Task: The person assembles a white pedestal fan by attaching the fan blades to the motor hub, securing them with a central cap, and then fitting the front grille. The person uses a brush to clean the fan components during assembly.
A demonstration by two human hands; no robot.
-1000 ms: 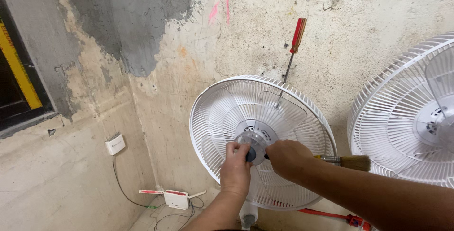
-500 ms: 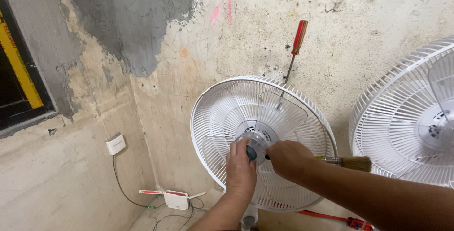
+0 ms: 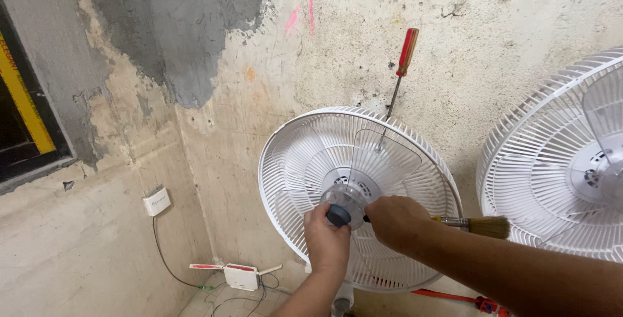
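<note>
1. Against the rough far wall I see a white fan grille with its front open, clear blades inside.
2. My left hand is closed around the dark blue cap on the clear blade hub, right at the centre of the fan.
3. My right hand sits just right of the hub, curled shut on a paintbrush; its bristles stick out to the right, across the grille's right rim.
4. Both hands nearly touch at the hub, so room between them is tight; I cannot tell whether the knuckles meet.
5. A red-handled screwdriver stands with its tip stuck into the top of the grille, handle up against the wall, well above my hands.
6. To the right, a second white fan stands near the first, its rim a narrow gap from the brush bristles.
7. Left of the fan the wall is open down to a white wall socket, with a cable dropping to a white router on the floor.
8. At the far left edge is a dark window frame with a yellow strip.
9. Below my right forearm lies a red tool on the floor, partly hidden.
</note>
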